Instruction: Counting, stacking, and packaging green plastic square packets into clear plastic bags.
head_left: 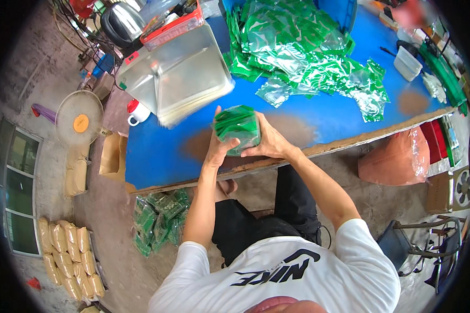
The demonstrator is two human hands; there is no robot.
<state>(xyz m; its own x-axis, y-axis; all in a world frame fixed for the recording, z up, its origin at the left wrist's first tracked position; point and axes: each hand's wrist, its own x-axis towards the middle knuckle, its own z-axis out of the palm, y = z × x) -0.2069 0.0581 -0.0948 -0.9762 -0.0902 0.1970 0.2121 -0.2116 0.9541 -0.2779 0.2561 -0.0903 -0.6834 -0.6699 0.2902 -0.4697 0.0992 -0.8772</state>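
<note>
Between my two hands, just above the near edge of the blue table (162,167), is a stack of green and clear plastic packets (237,125). My left hand (217,148) closes on the stack's left side, its thumb across the front. From the right, my right hand (269,138) grips the other side, fingers wrapped round it. A large heap of similar loose green packets (297,47) spreads over the far middle of the table. To the left of my hands lies a pile of clear flat plastic bags (188,73).
A white mug with a red lid (138,112) stands by the clear bags. An electric kettle (122,23) is at the far left. Bundled green packets (162,219) lie on the floor below the table, and an orange-pink sack (397,159) stands at the right. A fan (80,119) is at left.
</note>
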